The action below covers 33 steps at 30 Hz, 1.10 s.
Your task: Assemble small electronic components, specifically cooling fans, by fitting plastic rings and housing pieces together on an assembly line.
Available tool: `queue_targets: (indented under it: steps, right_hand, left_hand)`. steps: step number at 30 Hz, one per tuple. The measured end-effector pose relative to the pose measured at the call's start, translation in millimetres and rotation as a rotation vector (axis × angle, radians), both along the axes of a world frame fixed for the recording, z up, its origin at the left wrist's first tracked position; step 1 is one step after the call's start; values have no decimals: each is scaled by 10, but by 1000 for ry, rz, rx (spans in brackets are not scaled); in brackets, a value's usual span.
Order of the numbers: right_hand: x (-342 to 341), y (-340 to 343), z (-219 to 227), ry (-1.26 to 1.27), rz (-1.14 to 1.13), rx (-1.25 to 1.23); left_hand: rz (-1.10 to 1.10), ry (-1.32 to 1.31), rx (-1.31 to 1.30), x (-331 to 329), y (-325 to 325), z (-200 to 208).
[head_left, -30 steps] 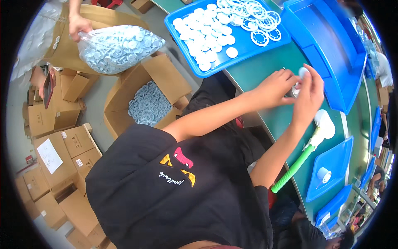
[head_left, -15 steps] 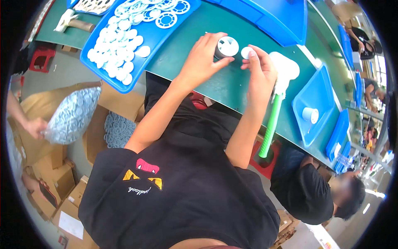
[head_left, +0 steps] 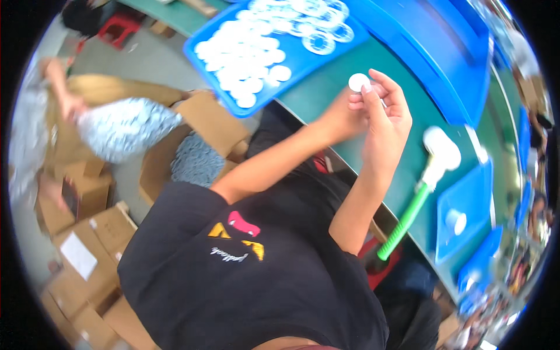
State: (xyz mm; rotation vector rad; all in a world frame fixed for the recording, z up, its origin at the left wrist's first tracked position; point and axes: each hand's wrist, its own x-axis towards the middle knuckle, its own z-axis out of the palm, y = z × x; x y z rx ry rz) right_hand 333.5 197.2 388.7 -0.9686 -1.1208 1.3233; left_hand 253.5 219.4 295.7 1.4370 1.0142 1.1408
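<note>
My right hand [head_left: 389,114] is raised over the green table [head_left: 344,61], pinching a small white round disc [head_left: 358,83] between thumb and fingers. Partly behind it is my left hand [head_left: 341,119], smeared by motion, with its fingers hidden. Whatever it holds, if anything, does not show. Ahead and to the left of both hands, a blue tray [head_left: 265,100] bears a pile of white discs [head_left: 239,61] and several white rings with openings [head_left: 319,42].
A white-headed mallet [head_left: 441,149] with a green handle lies at the right. Beyond it, a blue tray [head_left: 475,195] holds a white cup-shaped part [head_left: 455,221]. A large blue bin [head_left: 446,52] stands far right. At left, another person's hand [head_left: 73,107] grips a bag [head_left: 125,128] of pale-blue pieces.
The view has swung, shifting the scene. My left hand has moved in behind my right, and the dark-sided white cylinder it held is out of sight. The disc stays in my right hand.
</note>
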Motion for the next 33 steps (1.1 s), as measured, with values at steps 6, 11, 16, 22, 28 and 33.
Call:
queue_targets:
  steps: [6, 11, 16, 22, 28, 33]
  right_hand:
    - [-727, 250, 46, -59, 290, -5]
    - [-862, 181, 40, 136, 406, -39]
    - [-926, 210, 33, 163, 478, -58]
    - [-797, 286, -53, 217, 399, -67]
    - [-518, 328, -55, 154, 286, 5]
    - [-56, 250, 131, 42, -24, 31]
  left_hand:
    - [295, 243, 99, -994, -174, 266]
    - [485, 414, 239, -1599, -240, 705]
    - [500, 467, 310, -1447, -173, 849]
    - [398, 447, 315, -900, -94, 654]
    - [218, 386, 329, -256, -40, 415]
    - [145, 357, 349, 74, -20, 214]
